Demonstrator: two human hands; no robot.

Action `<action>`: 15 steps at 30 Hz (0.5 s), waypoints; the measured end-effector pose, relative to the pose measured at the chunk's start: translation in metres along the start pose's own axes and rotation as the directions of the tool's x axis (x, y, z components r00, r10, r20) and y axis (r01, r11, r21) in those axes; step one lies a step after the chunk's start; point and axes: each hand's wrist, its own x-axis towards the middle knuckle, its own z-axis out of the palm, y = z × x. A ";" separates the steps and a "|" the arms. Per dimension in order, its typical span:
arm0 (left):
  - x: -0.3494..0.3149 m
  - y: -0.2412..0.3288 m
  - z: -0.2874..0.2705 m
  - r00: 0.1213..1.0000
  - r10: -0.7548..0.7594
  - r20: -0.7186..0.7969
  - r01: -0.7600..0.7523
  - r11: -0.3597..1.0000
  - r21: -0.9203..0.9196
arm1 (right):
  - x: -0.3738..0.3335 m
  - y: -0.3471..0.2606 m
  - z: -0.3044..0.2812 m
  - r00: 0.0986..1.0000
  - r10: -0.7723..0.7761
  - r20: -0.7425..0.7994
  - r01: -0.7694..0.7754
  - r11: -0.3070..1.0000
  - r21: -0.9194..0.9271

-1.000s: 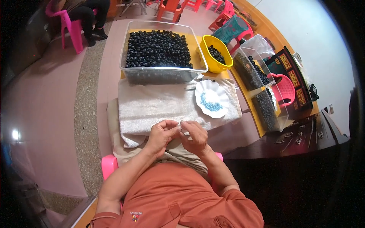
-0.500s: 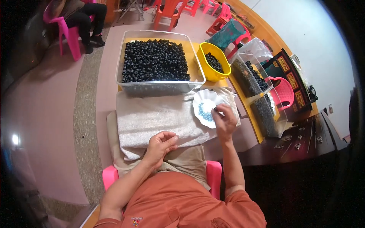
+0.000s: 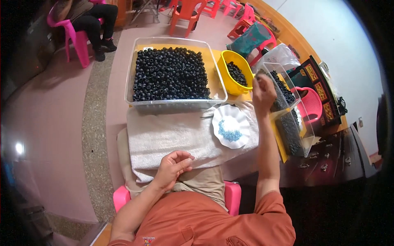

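My right hand point(image 3: 264, 95) is raised between the yellow tub point(image 3: 224, 73) and the clear divided bin point(image 3: 282, 107), its fingers drawn together. Anything between its fingertips is too small and blurred to name. Over my lap, close to the edge of the white towel point(image 3: 164, 141), my left hand point(image 3: 174, 169) holds its thumb against its curled fingers; I cannot make out what is pinched there. A white plate with a wavy rim point(image 3: 242, 119) rests on the towel and holds tiny blue pieces point(image 3: 229, 134). Small black bead-like pieces point(image 3: 234, 74) lie in the yellow tub.
Beyond the towel stands a large clear bin point(image 3: 176, 102) heaped with black bead-like pieces point(image 3: 170, 74). The divided bin on my right holds more of them. A person sits on a pink chair point(image 3: 78, 45) at the far left. Red and pink chairs point(image 3: 186, 16) stand farther back.
My right hand has left the plate and moved up and right to the side of the divided bin. My left hand keeps nearly the same pose. The whole view has shifted slightly.
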 end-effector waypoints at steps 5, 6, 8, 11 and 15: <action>0.004 0.002 0.001 1.000 -0.025 0.009 0.026 0.999 -0.023 | 0.045 0.105 0.030 0.973 0.104 0.206 -0.040 0.955 -0.293; 0.004 0.004 0.000 1.000 -0.018 -0.004 0.018 0.999 -0.028 | 0.045 0.101 0.032 0.956 0.179 0.233 -0.102 0.946 -0.309; 0.003 0.005 -0.001 1.000 -0.006 -0.024 0.006 1.000 -0.029 | 0.044 0.067 0.036 0.939 0.198 0.282 -0.143 0.969 -0.203; 0.004 0.004 0.000 1.000 0.003 0.005 -0.003 1.000 -0.021 | 0.039 0.040 0.040 0.914 0.132 0.383 -0.159 0.986 0.041; 0.002 0.000 -0.004 1.000 0.001 -0.003 -0.001 1.000 -0.019 | 0.024 -0.040 0.066 0.698 -0.083 0.711 0.013 0.995 0.103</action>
